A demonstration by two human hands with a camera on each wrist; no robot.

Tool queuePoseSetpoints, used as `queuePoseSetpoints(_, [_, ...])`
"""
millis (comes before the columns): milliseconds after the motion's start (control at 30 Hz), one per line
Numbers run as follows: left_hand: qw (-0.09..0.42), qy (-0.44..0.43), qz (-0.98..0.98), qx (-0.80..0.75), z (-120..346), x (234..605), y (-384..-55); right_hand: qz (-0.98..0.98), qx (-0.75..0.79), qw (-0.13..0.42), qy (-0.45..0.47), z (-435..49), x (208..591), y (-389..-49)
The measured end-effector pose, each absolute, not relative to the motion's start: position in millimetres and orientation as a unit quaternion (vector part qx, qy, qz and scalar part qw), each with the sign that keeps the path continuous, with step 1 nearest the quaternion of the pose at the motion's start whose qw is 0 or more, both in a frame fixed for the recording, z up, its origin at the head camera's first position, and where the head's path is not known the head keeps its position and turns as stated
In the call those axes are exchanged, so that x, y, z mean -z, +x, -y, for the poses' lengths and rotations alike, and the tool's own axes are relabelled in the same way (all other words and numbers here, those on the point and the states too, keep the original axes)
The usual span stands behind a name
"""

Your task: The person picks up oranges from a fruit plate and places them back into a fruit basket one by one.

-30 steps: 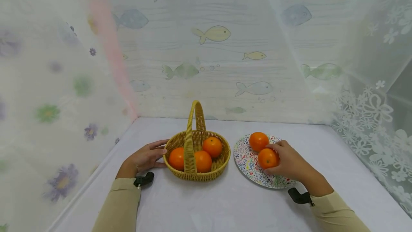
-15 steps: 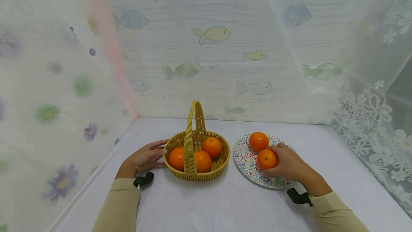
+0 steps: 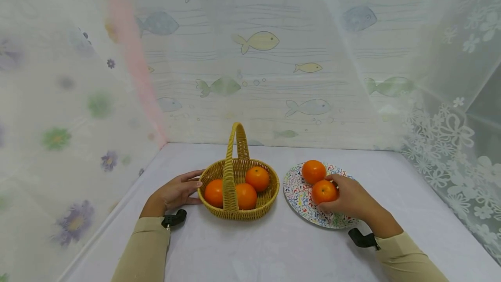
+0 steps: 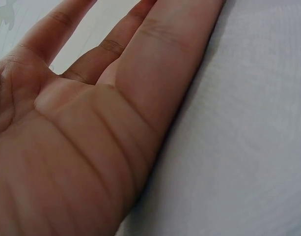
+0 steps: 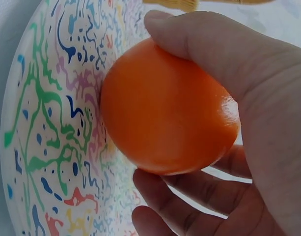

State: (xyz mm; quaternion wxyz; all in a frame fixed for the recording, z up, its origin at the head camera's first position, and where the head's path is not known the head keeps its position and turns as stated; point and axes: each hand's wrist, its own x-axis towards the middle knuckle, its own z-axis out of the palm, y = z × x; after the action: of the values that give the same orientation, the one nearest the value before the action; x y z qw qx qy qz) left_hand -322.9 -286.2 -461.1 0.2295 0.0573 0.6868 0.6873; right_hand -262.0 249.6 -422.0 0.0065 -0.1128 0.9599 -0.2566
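My left hand (image 3: 178, 193) rests against the left side of a yellow wicker basket (image 3: 242, 216), its fingers extended and the thumb at the rim. Fairly straight fingers (image 4: 140, 59) show in the left wrist view, close above the white cloth. Inside the basket lie three oranges, one of them the rear orange (image 3: 257, 179). On the right, my right hand (image 3: 348, 199) grips an orange (image 3: 324, 192) between thumb and fingers. This orange (image 5: 165, 108) is at the patterned plate's surface in the right wrist view. Another orange (image 3: 314, 172) sits just behind it on the round plate (image 3: 299, 206).
A white cloth (image 3: 250, 247) covers the table under the basket and plate. The basket's tall arched handle (image 3: 229, 164) rises over its middle. Behind stands a pale curtain (image 3: 258, 77) with fish prints, and sheer floral fabric (image 3: 450, 142) hangs at the right.
The held orange and my right hand have shifted very slightly left. My left hand stays at the basket, and the oranges in it keep their places.
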Motion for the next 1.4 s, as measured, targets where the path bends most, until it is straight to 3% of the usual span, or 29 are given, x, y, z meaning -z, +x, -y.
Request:
queuePoseSetpoints(633, [0.226,0.042,-0.690,-0.686,285,458,-323,-0.956,0.271,0.004,-0.112,-253,421,-265])
queuePoseSetpoints(900, [0.227,0.054,-0.690,-0.685,286,459,-323,-0.952,0.288,0.041,-0.094,-250,424,-266])
queuePoseSetpoints(1400, [0.232,0.050,-0.687,-0.687,285,460,-321,-0.947,0.301,0.024,-0.105,-244,423,-263])
